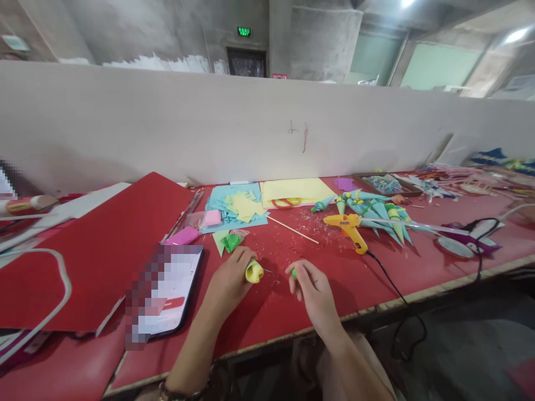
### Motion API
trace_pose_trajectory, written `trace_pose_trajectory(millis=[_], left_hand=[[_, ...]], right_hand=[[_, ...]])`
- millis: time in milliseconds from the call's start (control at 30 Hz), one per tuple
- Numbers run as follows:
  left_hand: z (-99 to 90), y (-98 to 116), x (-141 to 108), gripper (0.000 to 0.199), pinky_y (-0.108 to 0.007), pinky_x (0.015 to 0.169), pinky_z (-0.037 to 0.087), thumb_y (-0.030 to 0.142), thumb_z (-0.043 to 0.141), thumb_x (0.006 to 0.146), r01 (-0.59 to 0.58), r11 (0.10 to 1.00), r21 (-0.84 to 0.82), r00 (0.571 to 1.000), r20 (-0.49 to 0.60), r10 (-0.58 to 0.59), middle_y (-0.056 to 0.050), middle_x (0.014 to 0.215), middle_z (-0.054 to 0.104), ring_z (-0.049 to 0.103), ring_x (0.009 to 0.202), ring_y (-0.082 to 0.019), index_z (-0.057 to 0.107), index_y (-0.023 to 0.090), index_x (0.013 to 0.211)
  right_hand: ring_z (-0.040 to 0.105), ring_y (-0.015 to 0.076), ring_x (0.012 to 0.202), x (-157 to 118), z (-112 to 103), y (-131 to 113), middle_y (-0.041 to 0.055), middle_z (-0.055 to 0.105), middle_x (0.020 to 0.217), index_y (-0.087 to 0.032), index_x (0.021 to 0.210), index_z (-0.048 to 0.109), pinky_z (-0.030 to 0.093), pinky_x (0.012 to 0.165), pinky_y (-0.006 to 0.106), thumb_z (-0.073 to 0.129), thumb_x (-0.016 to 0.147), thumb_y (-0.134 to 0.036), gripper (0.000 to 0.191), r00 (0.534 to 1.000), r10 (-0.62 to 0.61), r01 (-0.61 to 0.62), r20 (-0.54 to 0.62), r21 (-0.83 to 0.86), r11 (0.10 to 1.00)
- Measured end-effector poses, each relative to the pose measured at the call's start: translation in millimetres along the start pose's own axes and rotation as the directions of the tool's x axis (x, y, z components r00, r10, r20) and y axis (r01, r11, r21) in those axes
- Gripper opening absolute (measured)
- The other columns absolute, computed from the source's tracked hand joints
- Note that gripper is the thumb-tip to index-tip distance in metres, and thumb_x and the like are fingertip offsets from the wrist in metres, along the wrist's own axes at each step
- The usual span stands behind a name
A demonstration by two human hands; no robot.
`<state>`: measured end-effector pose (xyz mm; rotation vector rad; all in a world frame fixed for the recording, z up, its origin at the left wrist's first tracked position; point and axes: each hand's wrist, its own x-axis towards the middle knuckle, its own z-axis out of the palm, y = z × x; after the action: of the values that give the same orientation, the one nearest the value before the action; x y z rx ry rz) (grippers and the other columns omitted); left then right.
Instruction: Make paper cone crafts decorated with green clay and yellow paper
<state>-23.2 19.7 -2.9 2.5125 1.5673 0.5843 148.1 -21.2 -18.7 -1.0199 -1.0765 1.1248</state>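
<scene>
My left hand (pixel 236 273) is closed around a rolled yellow paper cone (pixel 254 272), its wide end turned to the right with yellow material at the opening. My right hand (pixel 311 284) pinches a small bright green lump (pixel 294 273), apart from the cone. Fingers cover most of the lump, so its kind is unclear. Just beyond my left hand lies a clear bag with a green, clay-like mass (pixel 231 241), touching a pale green paper triangle (pixel 219 241). A thin wooden stick (pixel 293 229) rests on the red table farther back.
A yellow glue gun (pixel 346 228) with a black cord lies to the right, by several blue-green paper cones (pixel 378 211). Blue and yellow paper pieces (pixel 242 203) are piled at the back. A phone (pixel 171 292) and a large red board (pixel 92 250) occupy the left.
</scene>
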Motion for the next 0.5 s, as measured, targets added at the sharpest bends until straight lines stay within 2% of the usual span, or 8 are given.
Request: trace_pose_trajectory(millis=[100, 233, 300, 367, 433, 500], left_hand=[[-0.3, 6, 0, 0.011, -0.028, 0.059, 0.042, 0.017, 0.047, 0.077, -0.012, 0.988, 0.157, 1.0, 0.011, 0.011, -0.005, 0.093, 0.057, 0.058, 0.077, -0.02, 0.049, 0.02, 0.087], [3.7, 13, -1, 0.01, -0.035, 0.072, 0.042, 0.024, 0.051, 0.077, 0.002, 0.949, 0.315, 0.996, -0.087, 0.027, -0.008, 0.095, 0.061, 0.057, 0.086, -0.025, 0.056, 0.018, 0.084], [7.5, 15, -1, 0.015, -0.039, 0.073, 0.042, 0.028, 0.051, 0.078, 0.05, 0.923, 0.383, 0.991, -0.137, 0.004, -0.01, 0.094, 0.061, 0.057, 0.087, -0.027, 0.058, 0.017, 0.085], [11.3, 14, -2, 0.026, -0.041, 0.07, 0.042, 0.037, 0.047, 0.081, 0.097, 0.897, 0.431, 0.99, -0.138, -0.04, -0.012, 0.086, 0.062, 0.057, 0.084, -0.03, 0.061, 0.015, 0.081], [14.0, 13, -2, 0.038, -0.043, 0.067, 0.043, 0.045, 0.043, 0.082, 0.132, 0.891, 0.435, 0.989, -0.117, -0.09, -0.014, 0.08, 0.061, 0.057, 0.082, -0.032, 0.062, 0.013, 0.078], [15.4, 13, -3, 0.043, -0.046, 0.069, 0.043, 0.049, 0.043, 0.08, 0.176, 0.913, 0.368, 0.981, -0.141, -0.132, -0.018, 0.086, 0.061, 0.056, 0.087, -0.035, 0.062, 0.011, 0.083]], right_hand=[[0.054, 0.0104, 0.06, 2, 0, 2, 0.0006, 0.06, 0.073, -0.018, 0.084, 0.06, 0.045, 0.057, 0.021, 0.058, 0.076, -0.034, 0.018, 0.999, -0.021, 0.021, -0.039, 0.005, 1.0], [0.061, 0.0153, 0.081, 5, 0, 9, 0.0057, 0.062, 0.096, -0.019, 0.098, 0.058, 0.048, 0.076, 0.029, 0.054, 0.079, -0.033, 0.024, 0.996, -0.019, 0.03, -0.084, 0.124, 0.992], [0.062, 0.0163, 0.08, 6, 1, 11, 0.0058, 0.061, 0.095, -0.02, 0.101, 0.055, 0.049, 0.075, 0.032, 0.052, 0.08, -0.035, 0.026, 0.993, -0.009, 0.037, -0.121, 0.234, 0.972], [0.063, 0.0158, 0.073, 6, 1, 11, 0.0039, 0.062, 0.086, -0.02, 0.096, 0.054, 0.05, 0.07, 0.032, 0.053, 0.08, -0.035, 0.022, 0.99, 0.018, 0.021, -0.137, 0.285, 0.958], [0.063, 0.0151, 0.069, 6, 1, 9, 0.003, 0.063, 0.082, -0.02, 0.089, 0.054, 0.051, 0.066, 0.03, 0.055, 0.079, -0.033, 0.016, 0.99, 0.026, 0.009, -0.14, 0.238, 0.971], [0.063, 0.0161, 0.074, 5, 1, 6, 0.0046, 0.063, 0.089, -0.02, 0.087, 0.053, 0.051, 0.066, 0.03, 0.057, 0.077, -0.028, 0.014, 0.986, -0.02, 0.044, -0.165, 0.144, 0.989]])
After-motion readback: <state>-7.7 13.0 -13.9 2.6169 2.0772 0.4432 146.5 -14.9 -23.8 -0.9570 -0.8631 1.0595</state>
